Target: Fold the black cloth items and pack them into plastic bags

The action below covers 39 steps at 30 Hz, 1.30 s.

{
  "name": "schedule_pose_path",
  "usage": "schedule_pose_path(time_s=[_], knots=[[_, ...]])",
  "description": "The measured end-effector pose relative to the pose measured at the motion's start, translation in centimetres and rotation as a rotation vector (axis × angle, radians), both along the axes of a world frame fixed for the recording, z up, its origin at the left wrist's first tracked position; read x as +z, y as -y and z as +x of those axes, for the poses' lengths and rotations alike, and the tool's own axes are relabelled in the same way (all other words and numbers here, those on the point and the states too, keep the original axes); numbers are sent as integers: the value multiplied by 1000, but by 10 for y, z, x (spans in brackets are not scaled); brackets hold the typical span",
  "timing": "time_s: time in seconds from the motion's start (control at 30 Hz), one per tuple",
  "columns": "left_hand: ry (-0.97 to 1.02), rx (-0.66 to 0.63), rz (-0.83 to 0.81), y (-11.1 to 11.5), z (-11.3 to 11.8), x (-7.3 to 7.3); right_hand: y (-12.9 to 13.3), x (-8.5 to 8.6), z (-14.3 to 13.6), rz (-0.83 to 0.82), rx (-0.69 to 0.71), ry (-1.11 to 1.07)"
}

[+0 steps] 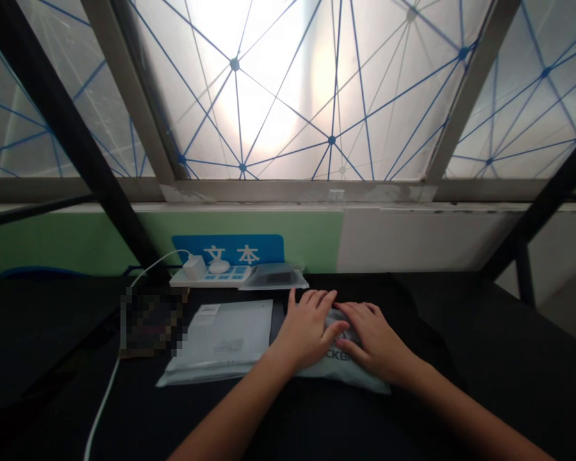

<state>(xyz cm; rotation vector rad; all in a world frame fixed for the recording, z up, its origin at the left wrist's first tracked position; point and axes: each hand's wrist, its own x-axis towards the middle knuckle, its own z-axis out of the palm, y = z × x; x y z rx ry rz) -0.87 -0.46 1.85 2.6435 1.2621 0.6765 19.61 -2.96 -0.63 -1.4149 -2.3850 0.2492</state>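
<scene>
A pale grey bag (338, 370) with dark printed letters lies on the black table. My left hand (310, 330) rests on its left part, palm down with the fingers apart. On the bag's right part lies my right hand (370, 336), thumb apart from the fingers. The two thumbs are close together over the middle of the bag, and the hands cover much of its print. Left of my left hand, a stack of flat translucent packages (221, 339) with a white label lies beside the bag.
Behind the packages are a white power strip (240, 275) with a plug and a flat clear pouch (276, 277). A pixelated object (151, 323) and a white cable (106, 397) are at left. Black metal bars (72, 134) slant at both sides before the window.
</scene>
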Motion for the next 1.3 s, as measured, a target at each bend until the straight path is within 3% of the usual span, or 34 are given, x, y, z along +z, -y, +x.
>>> schedule_pose_path(time_s=[0.1, 0.23, 0.33, 0.4, 0.5, 0.57, 0.7, 0.83, 1.03, 1.17, 1.3], knots=[[40, 73, -6, -8, -22, 7, -2, 16, 5, -191, -24, -53], [207, 68, 15, -14, -44, 1, -18, 46, 13, -462, 39, -91], [464, 105, 196, -6, -46, -8, -42, 73, 23, -379, 61, -120], [537, 63, 333, 4, -40, -12, -68, 88, 32, -282, 56, -129], [319, -208, 332, 13, -18, -13, -119, 96, 37, -199, 57, -54], [94, -360, 213, 11, 1, -14, -152, 90, 31, -166, 48, -17], [-104, -193, 11, -6, 31, -26, -183, 61, 5, -5, -40, 30], [-135, -138, -169, -11, 38, -38, -166, 24, -11, 140, -28, 68], [-143, -240, -255, 23, 37, -37, -148, -19, -3, 157, 85, 193], [-133, -227, -293, 41, 40, -35, -152, -29, -4, 205, 59, 259], [-157, -194, -349, 50, 47, -29, -153, -27, -3, 216, 36, 303]])
